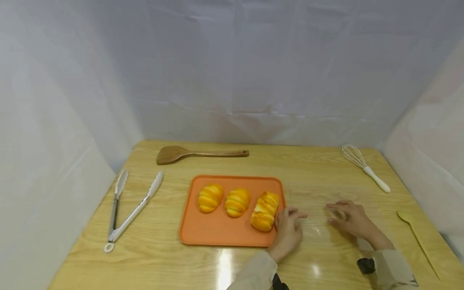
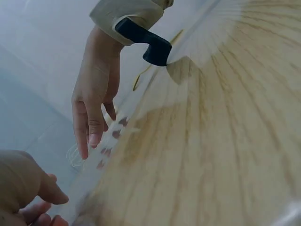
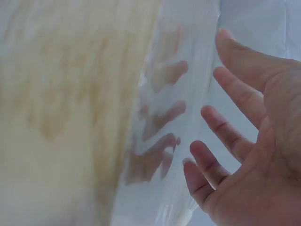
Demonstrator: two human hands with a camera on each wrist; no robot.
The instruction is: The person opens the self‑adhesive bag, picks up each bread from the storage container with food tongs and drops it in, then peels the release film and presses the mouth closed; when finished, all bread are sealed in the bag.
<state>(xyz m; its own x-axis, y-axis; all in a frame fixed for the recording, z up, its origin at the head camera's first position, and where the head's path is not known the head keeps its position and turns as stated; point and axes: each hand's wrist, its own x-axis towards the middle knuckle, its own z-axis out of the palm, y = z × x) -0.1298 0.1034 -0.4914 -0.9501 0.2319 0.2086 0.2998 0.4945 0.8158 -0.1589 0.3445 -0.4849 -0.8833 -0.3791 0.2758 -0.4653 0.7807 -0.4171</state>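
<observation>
A thin see-through plastic sheet (image 1: 315, 231) lies on the wooden table to the right of the orange tray (image 1: 228, 237). Over its left side, at the tray's right edge, is my left hand (image 1: 288, 233), fingers loosely bent and one pointing right. Close beside that hand sits a braided bread loaf (image 1: 265, 211). My right hand (image 1: 353, 219) hovers above the plastic with fingers spread and relaxed, holding nothing. In the right wrist view, those fingers (image 3: 225, 129) are mirrored in the shiny plastic (image 3: 164, 108). Two striped rolls (image 1: 210, 198) share the tray with the loaf.
Metal tongs (image 1: 132, 217) lie spread left of the tray. Behind it rests a wooden spatula (image 1: 203, 154). A white whisk (image 1: 366, 168) lies at the back right, and a pale yellow spoon (image 1: 417, 237) along the right edge. White sheeting (image 1: 232, 72) surrounds the table's back and sides.
</observation>
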